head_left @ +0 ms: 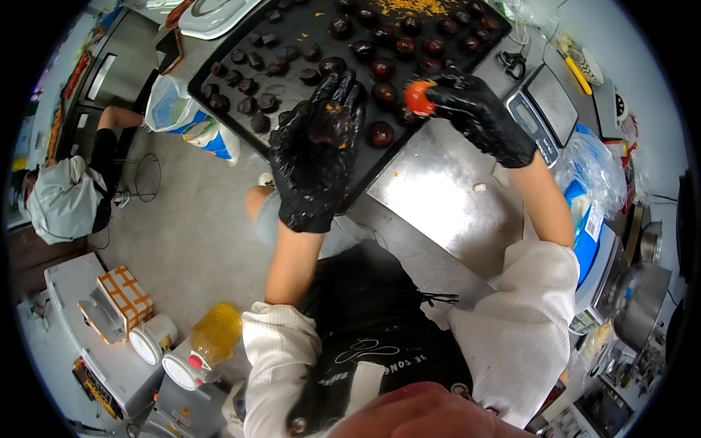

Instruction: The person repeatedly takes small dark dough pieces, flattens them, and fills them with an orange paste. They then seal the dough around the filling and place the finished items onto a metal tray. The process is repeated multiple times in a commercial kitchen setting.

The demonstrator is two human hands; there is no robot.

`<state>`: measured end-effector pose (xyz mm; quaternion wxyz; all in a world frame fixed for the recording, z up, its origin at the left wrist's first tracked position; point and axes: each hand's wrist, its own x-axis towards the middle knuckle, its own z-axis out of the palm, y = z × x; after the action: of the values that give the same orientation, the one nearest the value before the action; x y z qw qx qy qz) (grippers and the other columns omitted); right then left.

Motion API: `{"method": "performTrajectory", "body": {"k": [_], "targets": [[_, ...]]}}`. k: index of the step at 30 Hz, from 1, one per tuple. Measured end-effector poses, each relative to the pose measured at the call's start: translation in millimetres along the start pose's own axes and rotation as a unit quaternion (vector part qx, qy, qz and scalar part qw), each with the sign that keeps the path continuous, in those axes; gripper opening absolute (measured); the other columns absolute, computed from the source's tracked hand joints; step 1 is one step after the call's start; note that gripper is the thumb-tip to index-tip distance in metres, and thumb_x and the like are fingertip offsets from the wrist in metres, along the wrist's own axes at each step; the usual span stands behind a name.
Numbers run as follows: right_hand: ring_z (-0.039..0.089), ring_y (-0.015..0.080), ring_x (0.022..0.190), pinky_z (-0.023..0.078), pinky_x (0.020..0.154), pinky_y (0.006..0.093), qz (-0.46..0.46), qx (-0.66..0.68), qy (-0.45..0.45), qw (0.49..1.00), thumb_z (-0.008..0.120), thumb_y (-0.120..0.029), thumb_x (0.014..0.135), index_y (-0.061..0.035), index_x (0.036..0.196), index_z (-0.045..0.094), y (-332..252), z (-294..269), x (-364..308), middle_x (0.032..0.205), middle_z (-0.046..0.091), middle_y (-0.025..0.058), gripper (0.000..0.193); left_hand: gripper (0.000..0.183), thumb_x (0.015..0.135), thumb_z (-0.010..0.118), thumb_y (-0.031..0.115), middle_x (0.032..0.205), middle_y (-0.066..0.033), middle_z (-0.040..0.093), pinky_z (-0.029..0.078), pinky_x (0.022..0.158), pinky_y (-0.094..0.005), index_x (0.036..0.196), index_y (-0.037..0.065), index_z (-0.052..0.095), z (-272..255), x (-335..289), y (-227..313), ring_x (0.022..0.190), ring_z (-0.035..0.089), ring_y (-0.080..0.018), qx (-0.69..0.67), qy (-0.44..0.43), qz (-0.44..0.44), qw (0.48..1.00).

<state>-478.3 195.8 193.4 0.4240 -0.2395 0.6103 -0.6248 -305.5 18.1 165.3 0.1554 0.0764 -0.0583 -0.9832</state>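
My left hand [315, 164], in a black glove, is turned palm up over the tray's near edge. A flattened piece of dark paste [328, 125] with orange crumbs on it rests in the palm. My right hand [475, 109], also in a black glove, pinches a glossy round orange-red egg yolk [420, 98] to the right of the left hand. Beneath both hands lies a large black baking tray [288, 91]. Small dark paste lumps [248, 86] are spread over its left side, and larger shiny dark balls [383, 68] over its right.
Orange crumbs [410, 7] lie at the tray's far end. A digital scale [537, 117], black scissors [513, 63] and a yellow-handled tool [577, 73] are on the right. Plastic bags [595, 164] are beyond my right arm. At far left another person [69, 197] is bent over. An oil bottle [217, 332] stands lower left.
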Motion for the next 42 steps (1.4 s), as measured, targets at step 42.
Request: {"method": "performTrajectory", "body": {"k": [42], "targets": [[0.065, 0.0286, 0.079, 0.053, 0.069, 0.0334, -0.306, -0.510, 0.075, 0.800, 0.070, -0.004, 0.073, -0.0087, 0.097, 0.068, 59, 57, -110, 0.086, 0.066, 0.0089, 0.025, 0.041, 0.094, 0.040, 0.021, 0.124, -0.0168, 0.057, 0.045, 0.099, -0.0361, 0.124, -0.005, 0.050, -45, -48, -107, 0.114, 0.055, -0.0266, -0.026, -0.061, -0.119, 0.991]]}}
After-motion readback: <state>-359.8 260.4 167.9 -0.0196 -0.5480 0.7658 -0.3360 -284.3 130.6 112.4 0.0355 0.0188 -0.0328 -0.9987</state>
